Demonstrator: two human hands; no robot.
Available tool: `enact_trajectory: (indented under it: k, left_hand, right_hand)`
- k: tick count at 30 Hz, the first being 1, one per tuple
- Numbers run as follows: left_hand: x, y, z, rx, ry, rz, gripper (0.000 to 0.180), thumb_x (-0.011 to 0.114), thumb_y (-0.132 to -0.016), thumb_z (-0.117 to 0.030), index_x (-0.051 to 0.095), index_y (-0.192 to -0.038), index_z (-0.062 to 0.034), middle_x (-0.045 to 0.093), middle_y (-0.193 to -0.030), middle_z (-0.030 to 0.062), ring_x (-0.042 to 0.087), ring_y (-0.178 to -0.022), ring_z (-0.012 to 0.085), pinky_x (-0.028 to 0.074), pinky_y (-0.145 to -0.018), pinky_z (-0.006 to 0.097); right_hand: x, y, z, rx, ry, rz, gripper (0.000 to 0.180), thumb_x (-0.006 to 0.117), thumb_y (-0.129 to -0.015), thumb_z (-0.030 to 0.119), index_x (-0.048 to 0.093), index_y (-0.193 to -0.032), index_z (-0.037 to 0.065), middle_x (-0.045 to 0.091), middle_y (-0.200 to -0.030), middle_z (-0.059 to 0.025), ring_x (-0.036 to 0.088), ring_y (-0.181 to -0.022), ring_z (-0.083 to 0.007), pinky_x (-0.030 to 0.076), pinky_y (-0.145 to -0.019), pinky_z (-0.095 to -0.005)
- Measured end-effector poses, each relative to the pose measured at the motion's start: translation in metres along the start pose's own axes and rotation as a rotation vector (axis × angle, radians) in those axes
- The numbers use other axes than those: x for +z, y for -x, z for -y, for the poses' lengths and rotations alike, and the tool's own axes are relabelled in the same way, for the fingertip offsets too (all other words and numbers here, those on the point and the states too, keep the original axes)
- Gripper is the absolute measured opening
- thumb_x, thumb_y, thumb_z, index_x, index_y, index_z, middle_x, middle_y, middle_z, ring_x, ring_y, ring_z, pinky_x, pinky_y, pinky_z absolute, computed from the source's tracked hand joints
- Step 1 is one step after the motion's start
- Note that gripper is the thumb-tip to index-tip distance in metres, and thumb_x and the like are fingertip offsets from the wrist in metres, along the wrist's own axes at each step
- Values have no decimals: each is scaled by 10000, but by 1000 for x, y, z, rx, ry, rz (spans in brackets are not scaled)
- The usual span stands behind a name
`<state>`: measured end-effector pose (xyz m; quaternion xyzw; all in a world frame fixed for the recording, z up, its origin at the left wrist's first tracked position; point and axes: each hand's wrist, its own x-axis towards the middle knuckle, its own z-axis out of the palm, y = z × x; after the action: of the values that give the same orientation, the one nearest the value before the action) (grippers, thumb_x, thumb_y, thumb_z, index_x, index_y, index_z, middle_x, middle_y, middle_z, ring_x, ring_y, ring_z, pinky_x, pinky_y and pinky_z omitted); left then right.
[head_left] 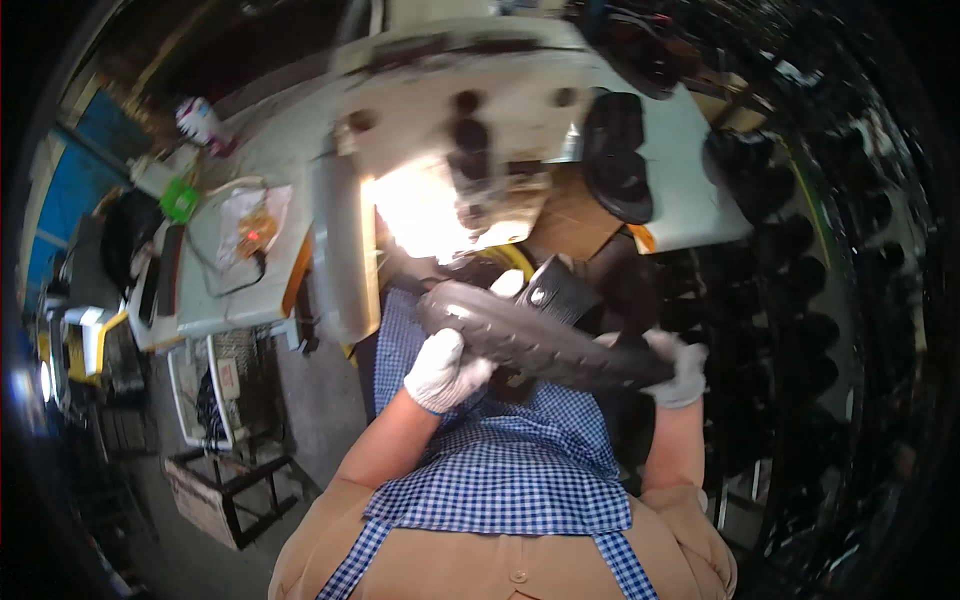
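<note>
— Checked blue-and-white apron [500, 470] fills the bottom of the view, over a tan shirt. What's up at the hands?

— Both wear white gloves. Left hand [445, 370] has its fingers wrapped around the near end of a black shoe sole [540, 340], tread side up.

— And the other end?

— Right hand [680, 370] closes on the far end, fingers curled over the edge. Sole sits level above the lap, just below the sewing machine [460, 130].

— Anything around it?

— Bright lamp glare under the machine head, more black shoe parts [615, 155] lying on the white table [690, 190], and a green tub [180, 200] well off to the left.
</note>
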<state>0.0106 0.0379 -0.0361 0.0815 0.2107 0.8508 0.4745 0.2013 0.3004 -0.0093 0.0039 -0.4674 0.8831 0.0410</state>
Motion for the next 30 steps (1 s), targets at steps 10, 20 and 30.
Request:
enact_trajectory:
  k: [10, 20, 30]
  left_hand:
    - [-58, -39, 0, 46, -293, -251, 373, 673, -962, -309, 605, -1242, -72, 657, -1255, 111, 629, -1108, 241, 501, -985, 394]
    - [-59, 6, 7, -15, -372, -406, 235, 738, -909, -206, 650, -1090, -86, 703, -1086, 69, 638, -862, 171, 486, -700, 277]
    - [-68, -11, 12, 6, -414, -300, 178, 704, -938, -195, 652, -1072, -90, 680, -1108, 53, 624, -867, 184, 511, -788, 308]
  right_hand:
    - [5, 43, 25, -232, 1272, -643, 238, 704, -839, 119, 702, -1031, -21, 685, -1086, -128, 634, -994, -241, 483, -890, -371]
    - [-103, -144, 76, -9, 2036, -718, 783, 513, -835, 740, 766, -917, 3, 729, -1048, -220, 644, -1085, -379, 449, -1010, -447]
    - [-94, -100, 30, -425, 2013, -832, 284, 720, -763, 380, 741, -712, 101, 676, -775, -51, 591, -980, -253, 437, -944, -408]
